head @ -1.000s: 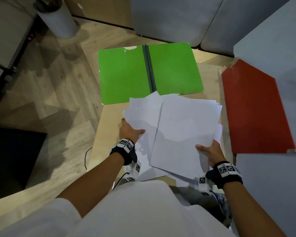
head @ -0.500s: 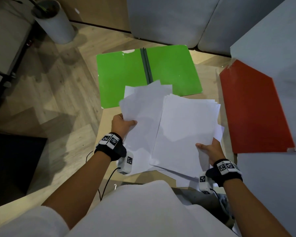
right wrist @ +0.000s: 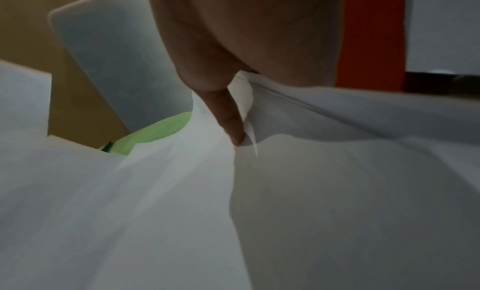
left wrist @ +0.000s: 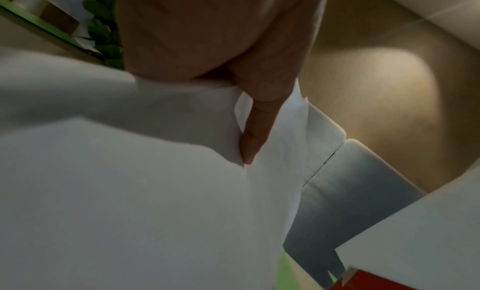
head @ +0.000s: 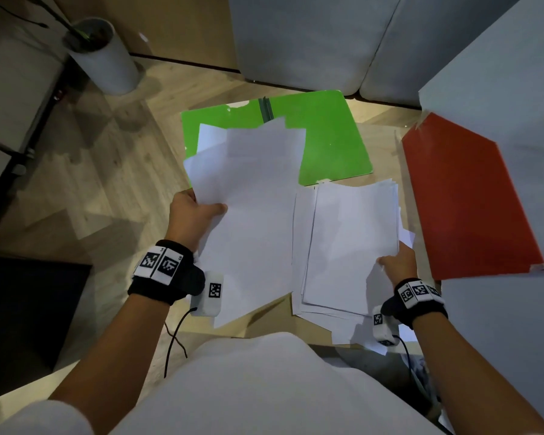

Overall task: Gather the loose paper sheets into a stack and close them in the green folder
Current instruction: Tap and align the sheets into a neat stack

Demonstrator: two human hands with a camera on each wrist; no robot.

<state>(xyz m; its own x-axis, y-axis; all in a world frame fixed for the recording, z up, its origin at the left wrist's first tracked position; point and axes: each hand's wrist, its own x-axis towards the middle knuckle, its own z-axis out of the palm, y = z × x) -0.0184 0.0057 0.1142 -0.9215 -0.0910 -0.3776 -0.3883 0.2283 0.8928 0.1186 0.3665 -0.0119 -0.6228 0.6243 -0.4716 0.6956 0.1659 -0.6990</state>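
above the small light wooden table [head: 378, 142], the left hand [head: 190, 219] grips a thin bundle of white paper sheets [head: 252, 221] by its left edge, thumb on top; the bundle is up in the air and partly covers the open green plastic folder [head: 330, 139]. the right hand [head: 398, 265] pinches the near right corner of the bigger stack of white paper [head: 354, 240], which sits low over the table, near the flat red folder [head: 465, 202].

the step seems to be carrying the bundle into the green folder. to do it well, i think the left hand should keep the sheets level so they do not fan out, line their edge with the dark spine [head: 266, 109], and lower them flat; the right hand should steady the stack.

the table is narrow, and papers hang over its near edge. around it are pale wooden floor [head: 85, 183], grey sofa cushions [head: 311, 36] and a white round plant pot [head: 107, 64].
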